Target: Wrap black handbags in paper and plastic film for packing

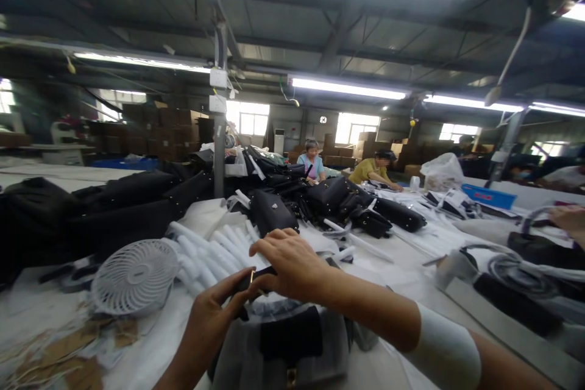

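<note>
Both of my hands meet over a handbag (291,332) whose black front shows between pale, filmy wrapping; a small gold fitting sits low on it. A black strap with a gold-coloured buckle (251,276) runs between my fingers. My left hand (217,304) pinches the strap from the left. From the right, my right hand (292,265) reaches over with bent fingers and grips the strap near the buckle. Part of the strap is hidden behind the fingers. Plastic-wrapped handle material curves just below the hands, on top of the bag.
A white fan (136,277) stands at left, near brown card tags (68,347). White wrapped rolls (214,256) lie behind the hands. Black bags (274,212) are heaped beyond. A blue bin (488,196) and two co-workers (311,161) are farther back; another hand (569,219) shows at right.
</note>
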`<action>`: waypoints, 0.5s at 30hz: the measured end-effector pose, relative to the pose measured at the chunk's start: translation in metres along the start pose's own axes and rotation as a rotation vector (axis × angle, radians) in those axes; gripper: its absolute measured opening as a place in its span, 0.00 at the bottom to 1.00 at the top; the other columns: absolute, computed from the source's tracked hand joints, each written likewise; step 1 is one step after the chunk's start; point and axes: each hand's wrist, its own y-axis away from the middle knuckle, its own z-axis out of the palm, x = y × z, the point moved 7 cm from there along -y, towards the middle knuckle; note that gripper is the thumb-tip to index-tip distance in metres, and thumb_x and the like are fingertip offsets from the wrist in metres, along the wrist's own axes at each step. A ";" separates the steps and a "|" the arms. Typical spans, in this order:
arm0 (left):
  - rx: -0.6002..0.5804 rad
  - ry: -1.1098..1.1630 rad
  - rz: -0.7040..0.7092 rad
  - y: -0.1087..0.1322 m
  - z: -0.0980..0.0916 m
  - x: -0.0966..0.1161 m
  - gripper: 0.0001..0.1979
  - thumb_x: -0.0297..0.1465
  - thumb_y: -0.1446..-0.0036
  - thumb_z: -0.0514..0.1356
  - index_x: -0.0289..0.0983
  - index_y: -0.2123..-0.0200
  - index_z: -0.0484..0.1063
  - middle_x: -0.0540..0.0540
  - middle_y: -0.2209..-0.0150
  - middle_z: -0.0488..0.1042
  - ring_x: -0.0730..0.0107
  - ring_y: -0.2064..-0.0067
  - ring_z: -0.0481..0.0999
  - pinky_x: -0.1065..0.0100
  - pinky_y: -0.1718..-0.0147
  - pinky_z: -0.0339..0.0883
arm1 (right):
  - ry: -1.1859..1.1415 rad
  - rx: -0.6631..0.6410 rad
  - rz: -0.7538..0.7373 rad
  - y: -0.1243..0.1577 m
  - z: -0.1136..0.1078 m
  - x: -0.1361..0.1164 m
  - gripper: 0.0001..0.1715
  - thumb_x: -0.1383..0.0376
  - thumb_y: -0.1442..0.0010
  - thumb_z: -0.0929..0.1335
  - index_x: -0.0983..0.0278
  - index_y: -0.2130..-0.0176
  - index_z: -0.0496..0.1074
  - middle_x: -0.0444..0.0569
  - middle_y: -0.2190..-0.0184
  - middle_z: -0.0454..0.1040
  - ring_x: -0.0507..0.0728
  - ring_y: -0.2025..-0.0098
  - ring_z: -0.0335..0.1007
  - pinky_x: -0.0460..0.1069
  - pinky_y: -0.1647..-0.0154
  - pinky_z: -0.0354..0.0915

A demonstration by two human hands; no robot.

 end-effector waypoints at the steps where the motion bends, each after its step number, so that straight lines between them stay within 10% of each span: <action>1: -0.009 -0.033 0.056 0.001 -0.001 0.003 0.17 0.42 0.44 0.64 0.44 0.53 0.78 0.50 0.54 0.81 0.55 0.52 0.80 0.58 0.50 0.74 | -0.053 -0.041 -0.015 0.000 0.001 0.000 0.27 0.53 0.43 0.73 0.61 0.48 0.70 0.53 0.53 0.78 0.64 0.47 0.70 0.56 0.44 0.58; 7: 0.104 -0.471 0.703 0.022 -0.009 0.036 0.15 0.30 0.36 0.57 0.43 0.48 0.74 0.46 0.53 0.80 0.65 0.53 0.80 0.69 0.55 0.75 | -0.609 -0.459 0.057 -0.002 0.024 0.008 0.48 0.54 0.47 0.74 0.60 0.34 0.55 0.51 0.50 0.78 0.59 0.50 0.74 0.48 0.48 0.63; 15: 0.193 -0.865 1.037 0.038 -0.041 0.054 0.18 0.19 0.39 0.58 0.36 0.47 0.72 0.42 0.52 0.80 0.65 0.52 0.79 0.65 0.50 0.69 | -0.236 -0.337 -0.011 -0.020 0.010 -0.008 0.35 0.60 0.48 0.75 0.62 0.42 0.68 0.51 0.55 0.80 0.60 0.56 0.76 0.46 0.58 0.65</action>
